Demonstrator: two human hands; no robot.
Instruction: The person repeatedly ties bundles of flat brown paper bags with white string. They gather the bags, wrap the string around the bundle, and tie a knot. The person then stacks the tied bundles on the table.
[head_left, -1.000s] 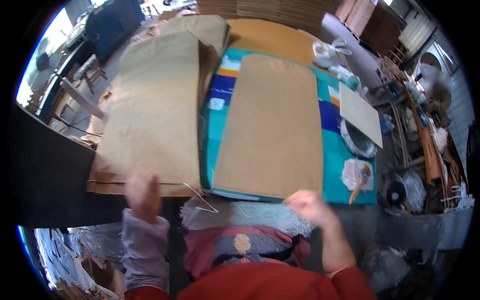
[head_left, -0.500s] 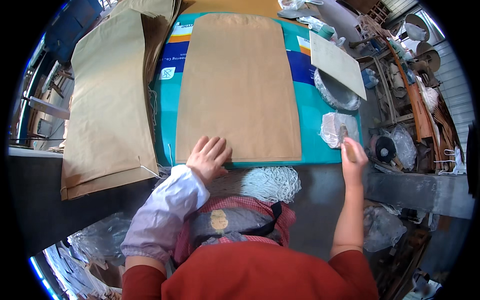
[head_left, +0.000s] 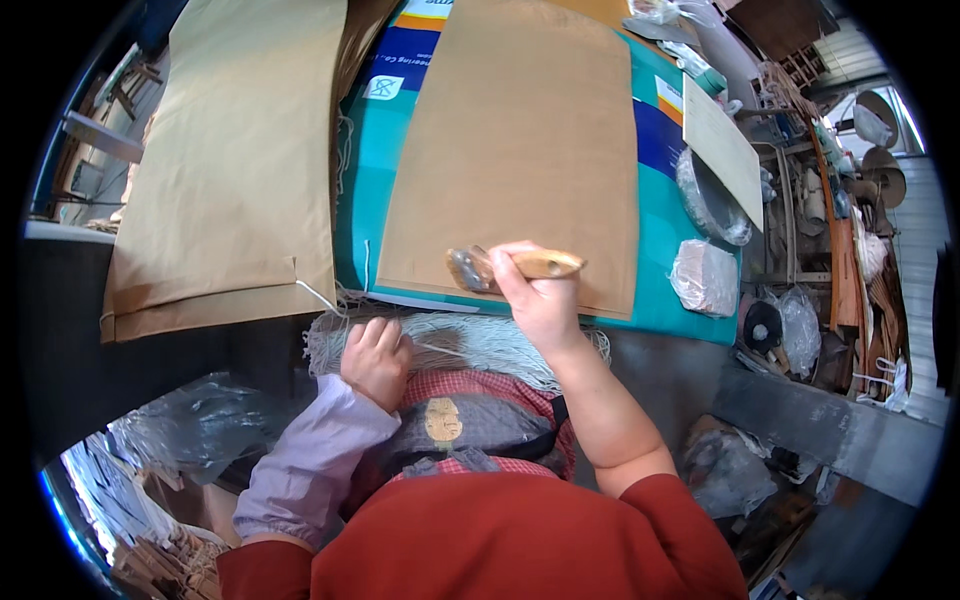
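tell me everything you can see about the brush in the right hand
The wooden-handled brush is short and flat, with a pale brown handle and a greyish, worn-looking bristle head that points to the person's left. It lies roughly level, gripped around the handle by the right hand. The bristle end sits over the lower edge of the brown paper sheet; whether it touches the paper cannot be told. The handle's tip sticks out past the fingers on the right.

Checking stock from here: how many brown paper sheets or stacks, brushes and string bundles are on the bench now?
Brown paper sheets or stacks: 2 (one on the teal board, one stack to its left)
Brushes: 1, in the right hand
White string bundles: 1, under the left hand
Total: 4
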